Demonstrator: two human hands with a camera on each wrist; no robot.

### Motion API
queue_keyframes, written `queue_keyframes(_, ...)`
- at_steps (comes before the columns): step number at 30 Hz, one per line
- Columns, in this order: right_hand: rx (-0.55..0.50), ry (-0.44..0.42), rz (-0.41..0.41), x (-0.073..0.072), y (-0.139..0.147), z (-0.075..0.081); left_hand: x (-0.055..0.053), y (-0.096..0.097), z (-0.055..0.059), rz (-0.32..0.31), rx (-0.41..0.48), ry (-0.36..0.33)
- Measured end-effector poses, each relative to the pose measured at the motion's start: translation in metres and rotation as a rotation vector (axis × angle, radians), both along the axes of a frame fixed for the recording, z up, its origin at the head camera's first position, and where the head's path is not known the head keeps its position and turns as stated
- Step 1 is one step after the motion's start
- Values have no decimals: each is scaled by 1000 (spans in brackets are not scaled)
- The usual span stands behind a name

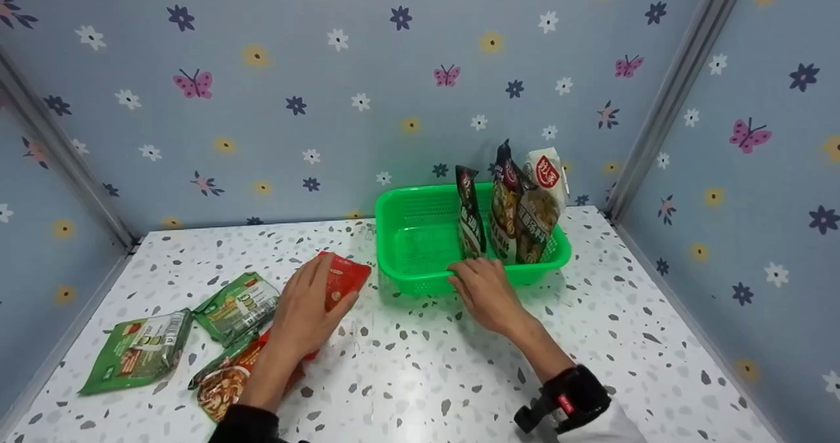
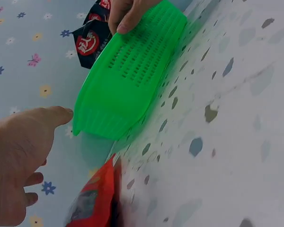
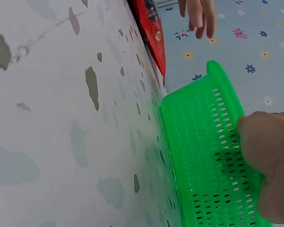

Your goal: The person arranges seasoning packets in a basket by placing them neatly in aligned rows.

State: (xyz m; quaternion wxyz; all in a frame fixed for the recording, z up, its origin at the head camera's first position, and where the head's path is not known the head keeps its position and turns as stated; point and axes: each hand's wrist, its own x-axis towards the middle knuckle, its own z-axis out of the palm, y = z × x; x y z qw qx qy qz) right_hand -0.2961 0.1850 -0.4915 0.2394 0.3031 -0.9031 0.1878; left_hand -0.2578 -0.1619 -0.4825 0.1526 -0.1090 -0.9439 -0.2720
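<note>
My left hand (image 1: 307, 310) hovers over a red packet (image 1: 346, 276), its fingers loosely bent and holding nothing. In the left wrist view a gap shows between this hand (image 2: 23, 151) and the packet (image 2: 97, 198). With the right hand (image 1: 487, 292) I hold the front rim of a green plastic basket (image 1: 420, 279); the fingers go over the rim and the thumb lies outside, as the right wrist view shows. Three pouches stand in the basket's right part: a slim dark one (image 1: 470, 216), a dark one (image 1: 504, 207) and a brown-and-white one (image 1: 541, 213).
Left of the red packet lie two green packets (image 1: 134, 352) (image 1: 239, 304). A packet with a food picture (image 1: 223, 384) is partly hidden by my left forearm. Behind the speckled white table (image 1: 407, 390) rises a blue flowered wall (image 1: 367, 56), with side panels left and right.
</note>
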Motion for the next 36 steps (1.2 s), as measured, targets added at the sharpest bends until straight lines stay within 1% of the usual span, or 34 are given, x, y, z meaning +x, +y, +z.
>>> queue_keyframes(3,-8,-23,-20,1,1,0,3,-16,2,29,-14,-76)
queue_keyframes(6,-14,-39,-30,2,2,0,5,-27,3,54,-14,-157)
queue_keyframes(10,-21,-35,-28,1,1,0,4,-35,0,79,-17,-273)
queue_keyframes(13,-18,-21,-29,1,0,0,2,-39,-3,95,-27,-334)
queue_keyframes(15,-10,-10,-29,1,-1,-1,1,-41,-5,108,-33,-357)
queue_keyframes(21,-9,-6,-28,0,-4,-1,-3,-44,-9,147,-51,-374)
queue_keyframes(26,-7,-28,-36,1,-4,0,-6,-44,-10,158,-63,-386)
queue_keyframes(30,-5,-49,-42,1,-3,0,-7,-42,-10,168,-50,-406)
queue_keyframes(32,-10,-60,-42,1,-3,-1,-7,-40,-11,171,-39,-404)
queue_keyframes(36,-14,-67,-37,1,-3,-1,-5,-37,-12,175,-22,-356)
